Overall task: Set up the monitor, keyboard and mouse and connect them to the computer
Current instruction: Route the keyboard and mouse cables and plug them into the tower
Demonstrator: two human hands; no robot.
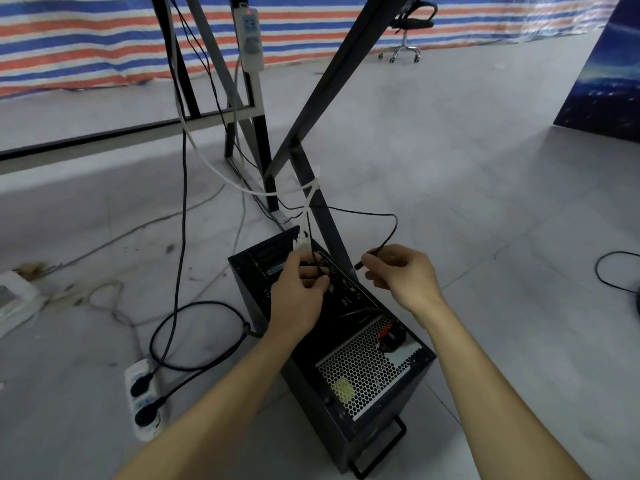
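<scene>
Single head-worn wide-angle view, looking forward and steeply down from above the person's own arms. Forearms enter from the bottom edge. Left hand (298, 299) and right hand (401, 278) sit near frame centre, close to the lens, over the computer (363, 375), whose back panel faces up at the camera. Near enough to make out the cable bundle (309, 233) the left hand grips and the black plug (360, 265) the right hand pinches. View faces the desk legs (311, 109) across the floor (485, 202). Striped tarp (86, 36) and office chair (408, 26) are far off at the top edge, power strip (145, 400) lower left. Straight lines bow toward the edges.
</scene>
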